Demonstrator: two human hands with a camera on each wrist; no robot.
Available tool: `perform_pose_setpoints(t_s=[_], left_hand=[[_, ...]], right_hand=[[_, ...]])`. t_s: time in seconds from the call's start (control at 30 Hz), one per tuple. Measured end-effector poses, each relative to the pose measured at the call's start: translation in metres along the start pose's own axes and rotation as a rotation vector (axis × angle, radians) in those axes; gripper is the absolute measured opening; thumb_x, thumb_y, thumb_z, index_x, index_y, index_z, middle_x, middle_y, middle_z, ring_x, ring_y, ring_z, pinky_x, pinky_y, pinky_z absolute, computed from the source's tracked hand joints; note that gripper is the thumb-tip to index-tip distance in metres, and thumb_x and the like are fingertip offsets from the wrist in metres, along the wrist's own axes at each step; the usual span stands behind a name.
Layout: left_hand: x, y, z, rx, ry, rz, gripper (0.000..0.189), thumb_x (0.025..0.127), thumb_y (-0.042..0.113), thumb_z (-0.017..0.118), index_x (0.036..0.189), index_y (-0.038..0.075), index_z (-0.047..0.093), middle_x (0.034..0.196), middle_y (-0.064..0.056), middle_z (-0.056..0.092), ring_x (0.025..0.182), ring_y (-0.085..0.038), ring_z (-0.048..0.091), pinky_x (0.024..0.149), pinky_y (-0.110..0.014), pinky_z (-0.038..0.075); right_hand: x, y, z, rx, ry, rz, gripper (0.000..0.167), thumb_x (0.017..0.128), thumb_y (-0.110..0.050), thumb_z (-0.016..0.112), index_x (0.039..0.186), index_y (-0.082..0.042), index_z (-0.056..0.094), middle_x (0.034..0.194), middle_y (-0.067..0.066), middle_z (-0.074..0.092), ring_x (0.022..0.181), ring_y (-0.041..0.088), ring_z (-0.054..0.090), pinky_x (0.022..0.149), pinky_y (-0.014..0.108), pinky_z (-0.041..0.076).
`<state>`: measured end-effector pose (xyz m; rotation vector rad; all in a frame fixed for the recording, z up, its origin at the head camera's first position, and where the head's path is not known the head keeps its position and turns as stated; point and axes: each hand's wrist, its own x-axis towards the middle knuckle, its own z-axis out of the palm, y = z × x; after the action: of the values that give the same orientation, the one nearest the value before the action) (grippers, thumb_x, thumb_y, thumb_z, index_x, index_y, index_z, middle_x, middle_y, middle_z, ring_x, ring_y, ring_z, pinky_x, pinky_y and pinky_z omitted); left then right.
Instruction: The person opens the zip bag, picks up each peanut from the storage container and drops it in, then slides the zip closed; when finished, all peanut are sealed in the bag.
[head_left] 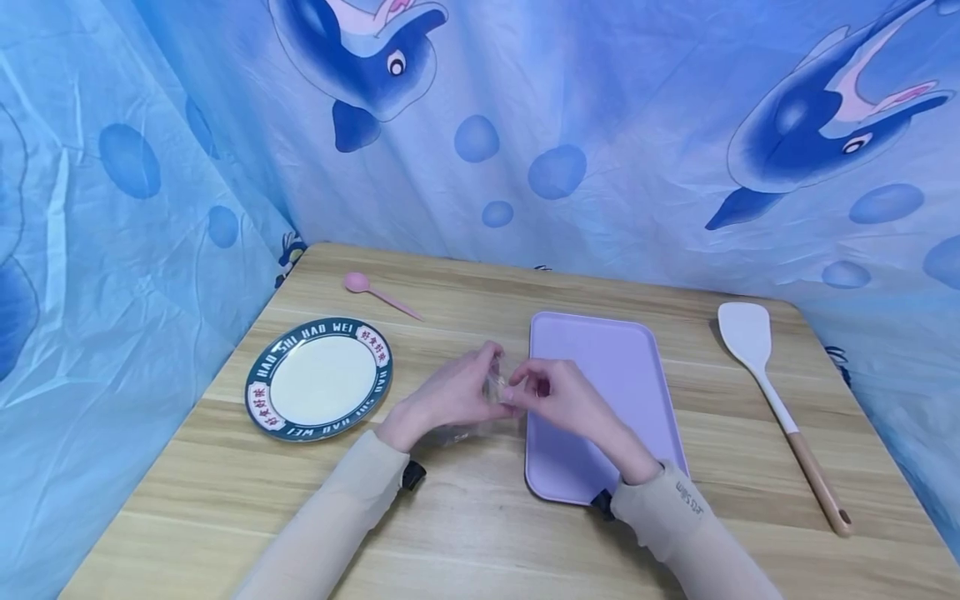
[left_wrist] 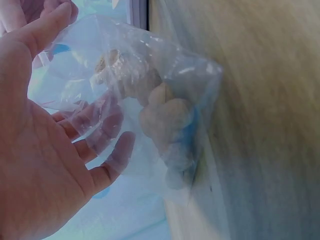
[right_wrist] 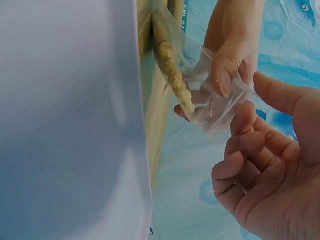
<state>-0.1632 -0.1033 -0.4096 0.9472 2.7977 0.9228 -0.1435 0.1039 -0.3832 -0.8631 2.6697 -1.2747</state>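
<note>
A clear plastic bag (left_wrist: 195,75) with a knobbly, pale-brown piece of what looks like ginger root (left_wrist: 170,120) inside is between my hands. My left hand (head_left: 461,392) holds the bag by its upper part, thumb on the near side and fingers behind the film. From the other side, my right hand (head_left: 562,398) pinches the bag's gathered edge between thumb and index finger; its other fingers are curled in the right wrist view. The ginger hangs low in the bag, close over the wooden table (left_wrist: 265,125). In the head view, the hands mostly hide the bag.
A purple tray (head_left: 611,367) lies under and beside my right forearm. To the left are a white plate with a dark green rim (head_left: 322,379) and a pink spoon (head_left: 358,282). A white spatula with a wooden handle (head_left: 750,333) lies at the right. Blue dolphin-print curtains hang behind.
</note>
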Motion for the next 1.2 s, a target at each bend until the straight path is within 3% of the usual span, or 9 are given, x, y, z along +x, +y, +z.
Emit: perform_pose_setpoints(t_s=[0.37, 0.7, 0.97, 1.2], left_hand=[[0.001, 0.0, -0.002, -0.002, 0.045, -0.032, 0.082, 0.074, 0.049, 0.085, 0.13, 0.004, 0.045, 0.104, -0.004, 0.06, 0.082, -0.013, 0.059, 0.072, -0.028, 0.052], [0.001, 0.002, -0.003, -0.045, 0.018, -0.056, 0.084, 0.073, 0.057, 0.083, 0.128, 0.007, 0.043, 0.097, -0.001, 0.057, 0.076, -0.014, 0.057, 0.065, -0.028, 0.05], [-0.001, 0.002, -0.01, -0.093, -0.013, -0.064, 0.081, 0.074, 0.056, 0.083, 0.127, 0.012, 0.04, 0.096, 0.0, 0.058, 0.069, -0.012, 0.057, 0.06, -0.028, 0.05], [-0.003, 0.0, -0.021, -0.191, -0.039, -0.065, 0.075, 0.076, 0.051, 0.083, 0.123, 0.013, 0.039, 0.094, -0.008, 0.057, 0.066, -0.015, 0.052, 0.059, -0.032, 0.05]], right_hand=[[-0.001, 0.002, 0.007, 0.032, 0.044, 0.006, 0.009, 0.09, -0.017, 0.076, 0.082, -0.013, 0.073, 0.065, -0.008, 0.059, 0.056, 0.009, 0.049, 0.049, 0.021, 0.039], [-0.002, 0.006, 0.006, 0.043, 0.046, 0.0, 0.012, 0.092, -0.014, 0.073, 0.079, -0.014, 0.071, 0.069, -0.008, 0.063, 0.06, 0.009, 0.053, 0.052, 0.023, 0.044], [-0.002, 0.007, 0.006, 0.048, 0.063, -0.019, 0.013, 0.093, -0.015, 0.072, 0.08, -0.015, 0.071, 0.071, -0.009, 0.064, 0.064, 0.01, 0.056, 0.057, 0.031, 0.049], [-0.002, 0.007, 0.005, 0.038, 0.088, -0.047, 0.012, 0.092, -0.017, 0.073, 0.08, -0.015, 0.071, 0.074, -0.01, 0.065, 0.068, 0.01, 0.058, 0.064, 0.031, 0.051]])
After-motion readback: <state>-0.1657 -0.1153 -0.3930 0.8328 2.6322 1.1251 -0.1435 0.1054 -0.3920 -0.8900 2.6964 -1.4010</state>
